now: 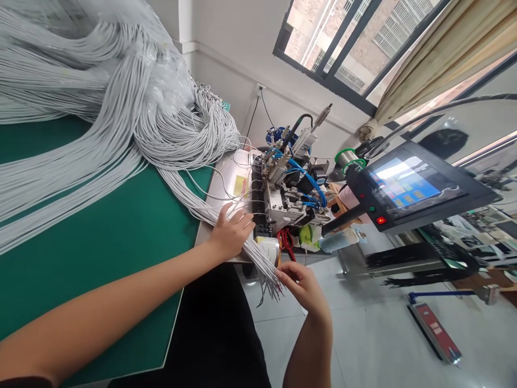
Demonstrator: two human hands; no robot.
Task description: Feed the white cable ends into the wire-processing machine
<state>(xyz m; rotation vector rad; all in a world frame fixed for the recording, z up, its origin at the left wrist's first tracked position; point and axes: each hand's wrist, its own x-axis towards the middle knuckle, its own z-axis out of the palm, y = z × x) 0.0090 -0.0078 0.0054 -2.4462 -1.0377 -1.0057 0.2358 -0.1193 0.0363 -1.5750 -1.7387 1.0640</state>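
While the left hand (231,235) lies with bent fingers over a long bundle of thin, pale grey wires (259,260), I can't tell if it grips. The right hand (304,288) pinches the wires near their ends, which hang past the flat silver plate (216,186), beside the metal machine with blue tubes (280,200).

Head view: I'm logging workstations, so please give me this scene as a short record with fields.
Left hand: on the white cable bundle, beside the machine; left hand
Right hand: fingertips at the bundle's free ends, firmness of grip unclear; right hand
Machine: machine, metal parts
Display: screen, lit, tilted in view
Button: red button, glowing
Table: green table, bearing a cable heap
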